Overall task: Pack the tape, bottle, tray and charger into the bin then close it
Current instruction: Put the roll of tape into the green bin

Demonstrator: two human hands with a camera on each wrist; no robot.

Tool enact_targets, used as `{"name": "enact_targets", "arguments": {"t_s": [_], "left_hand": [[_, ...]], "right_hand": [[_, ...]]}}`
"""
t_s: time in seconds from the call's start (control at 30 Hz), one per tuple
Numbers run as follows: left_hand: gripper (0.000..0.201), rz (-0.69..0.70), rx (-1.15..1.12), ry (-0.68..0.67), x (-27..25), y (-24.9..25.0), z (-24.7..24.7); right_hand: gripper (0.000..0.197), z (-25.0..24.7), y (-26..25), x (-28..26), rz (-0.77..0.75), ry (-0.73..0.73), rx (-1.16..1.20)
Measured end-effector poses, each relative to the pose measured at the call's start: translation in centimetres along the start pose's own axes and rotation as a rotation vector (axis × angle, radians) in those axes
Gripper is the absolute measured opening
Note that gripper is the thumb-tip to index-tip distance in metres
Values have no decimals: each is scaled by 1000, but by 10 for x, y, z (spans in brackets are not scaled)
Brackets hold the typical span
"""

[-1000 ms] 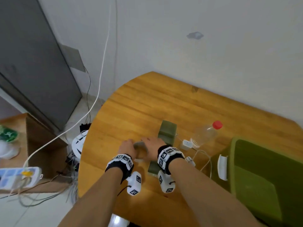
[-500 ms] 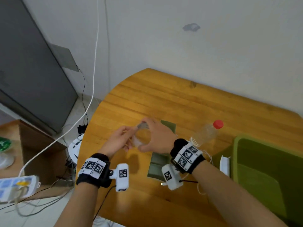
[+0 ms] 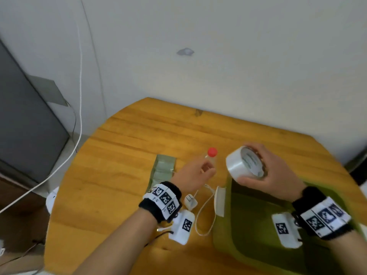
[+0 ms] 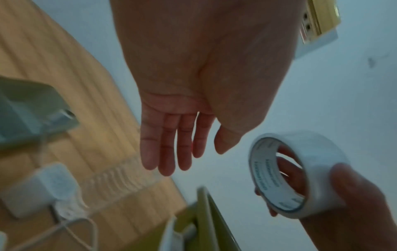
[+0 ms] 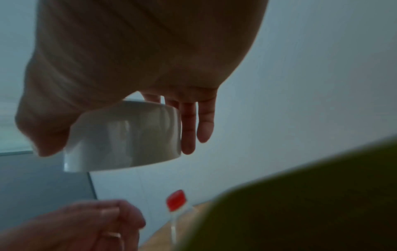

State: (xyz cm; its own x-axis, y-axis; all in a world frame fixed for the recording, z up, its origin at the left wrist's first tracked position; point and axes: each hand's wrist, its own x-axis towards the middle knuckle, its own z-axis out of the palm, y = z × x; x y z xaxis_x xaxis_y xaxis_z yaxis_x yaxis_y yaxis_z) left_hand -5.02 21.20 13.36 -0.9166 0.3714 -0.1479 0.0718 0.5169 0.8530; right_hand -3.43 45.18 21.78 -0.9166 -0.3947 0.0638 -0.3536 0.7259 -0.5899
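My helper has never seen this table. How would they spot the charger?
On the round wooden table, look just left of the green bin. The charger is the small white plug block there, the only item trailing a looped white cable.

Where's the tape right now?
In the head view the tape is off the table, held by the right hand above the near-left corner of the green bin, right of the bottle.
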Motion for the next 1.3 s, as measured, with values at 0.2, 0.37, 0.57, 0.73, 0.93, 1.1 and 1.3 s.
{"name": "enact_targets", "arguments": {"t_s": [0.2, 0.37, 0.57, 0.73, 0.93, 1.1, 1.3], "left_hand": [[59, -58, 439, 75, 48, 51, 58], [57, -146, 600, 91, 65, 65, 79], [42, -179, 531, 69, 67, 73, 83], [40, -196, 531, 71, 70, 71, 86], [34, -184, 596, 117, 69, 72, 91], [35, -188, 620, 149, 66, 72, 92], [34, -164, 574, 165, 65, 72, 91]], "right_hand": [[93, -9, 57, -41, 40, -71, -54], [91, -6, 92, -54, 24, -79, -44], [94, 7, 125, -55, -18, -198, -84], [99, 45, 149, -38, -142, -402, -359], [95, 95, 169, -18, -191, -495, -551], [92, 130, 176, -18, -242, -495, -665], [94, 143, 185, -23, -233, -452, -717]]}}
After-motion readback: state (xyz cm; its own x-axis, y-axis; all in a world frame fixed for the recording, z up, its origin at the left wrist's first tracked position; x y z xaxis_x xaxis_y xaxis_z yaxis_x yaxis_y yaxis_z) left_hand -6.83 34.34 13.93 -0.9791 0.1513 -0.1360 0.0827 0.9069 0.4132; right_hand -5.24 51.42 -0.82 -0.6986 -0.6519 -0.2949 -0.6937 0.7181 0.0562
